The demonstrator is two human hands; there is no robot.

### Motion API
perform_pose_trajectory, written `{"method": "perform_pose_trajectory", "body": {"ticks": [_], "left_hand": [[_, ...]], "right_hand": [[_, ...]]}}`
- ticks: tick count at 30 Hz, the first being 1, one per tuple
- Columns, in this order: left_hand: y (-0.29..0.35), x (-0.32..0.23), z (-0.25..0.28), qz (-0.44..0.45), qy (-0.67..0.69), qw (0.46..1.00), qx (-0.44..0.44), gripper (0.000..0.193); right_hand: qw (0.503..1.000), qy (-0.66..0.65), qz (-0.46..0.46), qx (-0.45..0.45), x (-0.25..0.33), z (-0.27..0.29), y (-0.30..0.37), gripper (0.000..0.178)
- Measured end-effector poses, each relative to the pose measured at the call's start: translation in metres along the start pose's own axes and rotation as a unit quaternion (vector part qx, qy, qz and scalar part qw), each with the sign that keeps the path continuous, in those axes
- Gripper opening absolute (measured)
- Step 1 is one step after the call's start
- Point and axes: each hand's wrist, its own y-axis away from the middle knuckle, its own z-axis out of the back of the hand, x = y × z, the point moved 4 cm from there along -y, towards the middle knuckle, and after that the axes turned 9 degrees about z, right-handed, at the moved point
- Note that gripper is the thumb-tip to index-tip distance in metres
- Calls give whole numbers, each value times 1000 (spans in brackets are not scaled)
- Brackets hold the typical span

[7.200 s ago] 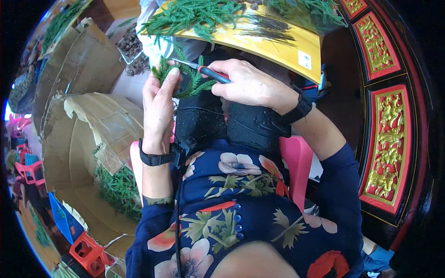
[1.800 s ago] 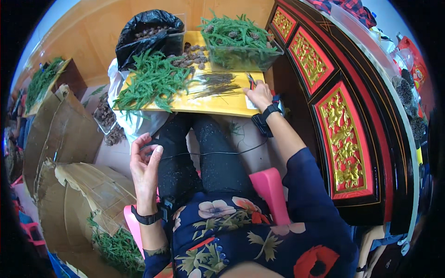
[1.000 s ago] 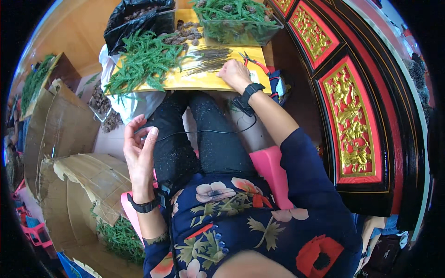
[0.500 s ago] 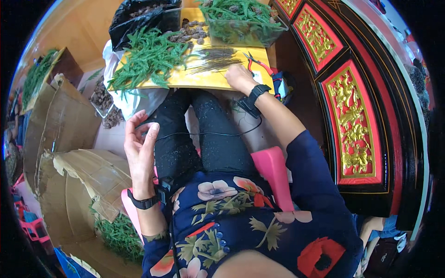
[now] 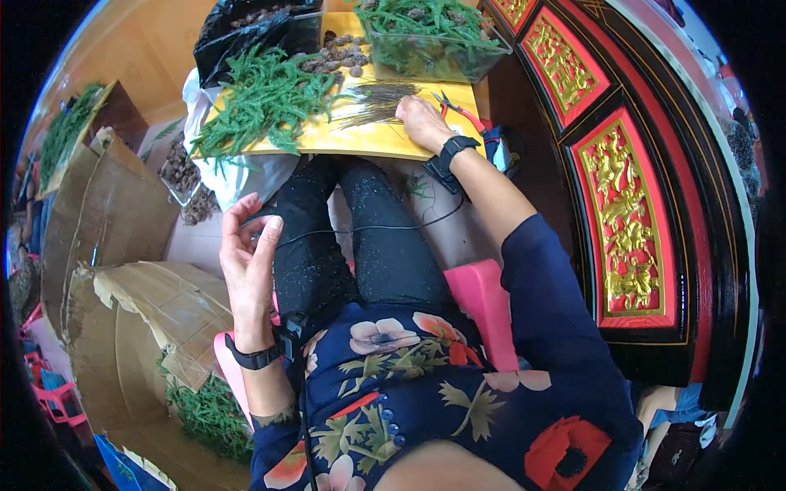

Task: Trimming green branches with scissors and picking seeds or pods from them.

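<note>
My right hand [image 5: 426, 124] is over the yellow board [image 5: 360, 147], its fingers bent together at the right end of a spread of thin dark wires [image 5: 378, 105]. What its fingertips pinch is hidden. Just right of that hand lie pliers [image 5: 460, 113] with red handles, jaws pointing away. My left hand [image 5: 248, 254] hovers in the air by my left thigh, palm turned up, fingers loosely bent and apart from the thumb, with nothing in it. Beyond it, a heap of green artificial sprigs [image 5: 262, 102] covers the board's left side. Several brown pine cones [image 5: 348, 57] lie behind the wires.
A clear plastic box [image 5: 442, 57] of sprigs and cones stands at the back right, a black plastic bag [image 5: 221, 49] at the back left. Cardboard boxes [image 5: 123, 213] fill my left; a carved red-and-gold panel [image 5: 626, 221] rises on my right. A thin cable [image 5: 368, 231] crosses my thighs.
My right hand has shifted slightly left, onto the right ends of the wires, away from the pliers. My left hand holds its place.
</note>
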Motion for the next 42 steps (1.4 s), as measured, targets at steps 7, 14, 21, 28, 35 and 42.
{"method": "perform_pose_trajectory", "body": {"ticks": [7,14,21,28,35,42], "left_hand": [[-4,6,-5,9,-6,1000,7,44],[-82,-1,-62,-69,-145,984,82,34],[-225,4,-135,-184,-424,885,65,33],[-312,27,-213,-125,-587,799,28,31],[-335,39,-226,-62,-638,767,-34,31],[-309,4,-181,-65,-383,921,36,28]], "right_hand": [[990,-87,-12,-111,6,16,4,16],[944,-89,-9,-316,-3,12,29,14],[774,-549,-235,-211,35,17,53,13],[831,-465,-188,-242,28,5,59,19],[841,-456,-193,-219,33,10,59,18],[858,-431,-176,-216,44,9,61,17]]}}
